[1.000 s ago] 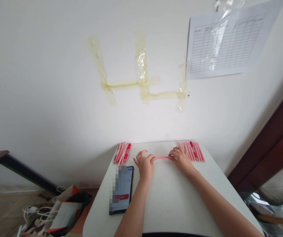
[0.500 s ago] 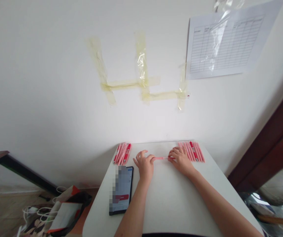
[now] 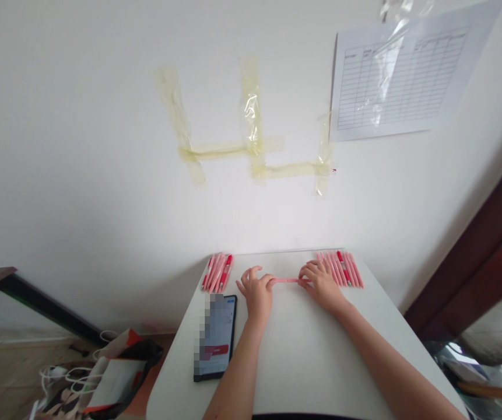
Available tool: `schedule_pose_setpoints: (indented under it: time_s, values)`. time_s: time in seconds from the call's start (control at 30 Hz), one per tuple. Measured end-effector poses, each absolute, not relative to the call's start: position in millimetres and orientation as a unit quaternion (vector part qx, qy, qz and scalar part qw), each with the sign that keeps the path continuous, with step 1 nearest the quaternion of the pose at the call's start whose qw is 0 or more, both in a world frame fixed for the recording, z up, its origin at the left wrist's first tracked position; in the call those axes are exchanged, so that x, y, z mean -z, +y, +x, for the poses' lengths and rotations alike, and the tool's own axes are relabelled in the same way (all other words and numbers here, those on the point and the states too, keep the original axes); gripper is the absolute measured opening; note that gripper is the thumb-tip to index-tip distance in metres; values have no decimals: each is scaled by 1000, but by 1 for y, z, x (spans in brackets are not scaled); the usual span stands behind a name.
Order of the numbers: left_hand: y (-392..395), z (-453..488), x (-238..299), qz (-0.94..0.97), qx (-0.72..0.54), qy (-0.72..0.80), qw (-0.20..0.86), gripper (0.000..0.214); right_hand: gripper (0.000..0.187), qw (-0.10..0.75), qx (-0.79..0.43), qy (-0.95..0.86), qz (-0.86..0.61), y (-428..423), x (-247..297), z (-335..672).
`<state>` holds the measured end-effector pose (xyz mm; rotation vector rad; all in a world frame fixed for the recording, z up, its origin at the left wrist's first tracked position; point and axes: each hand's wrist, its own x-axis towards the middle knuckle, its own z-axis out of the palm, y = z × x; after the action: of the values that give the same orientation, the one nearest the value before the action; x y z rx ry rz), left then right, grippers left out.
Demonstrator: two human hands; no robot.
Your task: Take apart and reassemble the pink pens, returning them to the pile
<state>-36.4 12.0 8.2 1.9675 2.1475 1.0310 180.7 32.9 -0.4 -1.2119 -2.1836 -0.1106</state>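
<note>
A slim pink pen (image 3: 286, 280) lies level between my two hands, just above or on the white table (image 3: 316, 361); I cannot tell which. Its left end is pinched by my left hand (image 3: 257, 291), thumb and forefinger together and the other fingers raised. At the other end my right hand (image 3: 320, 284) closes its fingers round the pen, hiding its tip. Beyond that hand, a row of pink pens (image 3: 355, 270) with a darker red one lies at the back right. Pink and red pens (image 3: 217, 273) form another group at the back left.
A phone (image 3: 220, 338) with a partly blurred screen lies by my left forearm. The white wall (image 3: 251, 221) rises behind the table, with yellowed tape and a printed sheet (image 3: 402, 81) on it. Bags (image 3: 117, 379) and cables are on the floor at left.
A thin pale section showed in the pen near my right hand; now the pink runs unbroken between my hands. Both hands have kept almost the same place.
</note>
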Motion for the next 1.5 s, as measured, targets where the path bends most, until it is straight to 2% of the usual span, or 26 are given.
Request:
schedule_pose_setpoints:
  time_s: [0.13,0.27,0.57,0.73,1.0,1.17,1.5]
  values:
    - [12,-37,-9,636,-335,695,26,12,21,316,34,-830,-458,32,1,181]
    - [11,-36,-10,636,-337,694,25,11,22,308,40,-834,-456,35,5,182]
    - [11,-36,-11,635,-333,697,25,12,9,318,13,-831,-456,35,3,182]
    - [12,-37,-9,634,-339,695,18,12,26,325,5,-827,-459,35,5,184]
    - [11,-36,-11,627,-341,699,34,13,12,334,15,-829,-449,37,6,183]
    - [12,-37,-10,624,-347,699,37,15,27,335,6,-823,-458,35,5,184]
    - [13,-37,-10,618,-348,703,44,13,16,350,3,-823,-447,38,5,184]
